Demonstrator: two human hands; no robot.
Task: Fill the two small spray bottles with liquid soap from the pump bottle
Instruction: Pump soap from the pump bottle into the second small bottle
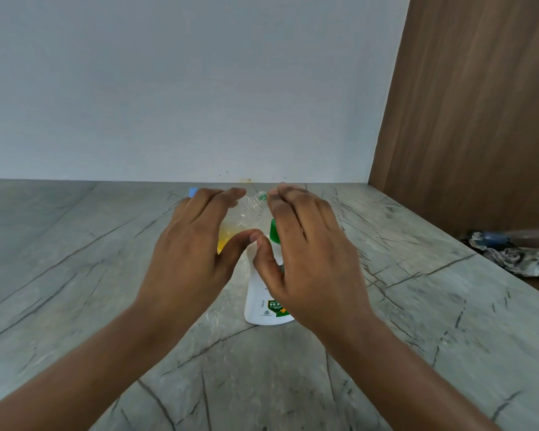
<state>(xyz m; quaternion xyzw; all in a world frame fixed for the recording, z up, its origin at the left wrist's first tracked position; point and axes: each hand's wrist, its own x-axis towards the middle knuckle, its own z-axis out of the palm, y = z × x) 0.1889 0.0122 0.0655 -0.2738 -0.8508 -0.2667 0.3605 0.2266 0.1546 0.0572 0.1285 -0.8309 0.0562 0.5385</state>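
At the far left of the cluster, a small blue piece (193, 191) peeks out past the fingertips of the left hand (196, 244); what it belongs to cannot be told. That hand hovers palm-down over the tabletop (75, 244), its grip spread and relaxed, closed on nothing. Under and just beyond it lies a clear small bottle (231, 233) with yellow liquid pooled at its lower end. Its ribbed, threaded neck shows in the gap between the two sets of fingertips and points far and to the right. Whether a second small bottle sits there too is hidden by the hands. Just right of centre, the white pump bottle (263, 303) appears to stand upright with its long axis vertical, its green pump head directly below the right thumb. The right hand (305, 253) hovers over it, grip likewise spread and empty, the two thumb tips nearly meeting. By my judgement the right hand is the nearer one to the pump bottle, and the left to the clear bottle. Far right, a crumpled cloth (517, 259) lies beside a wooden panel (467, 119).
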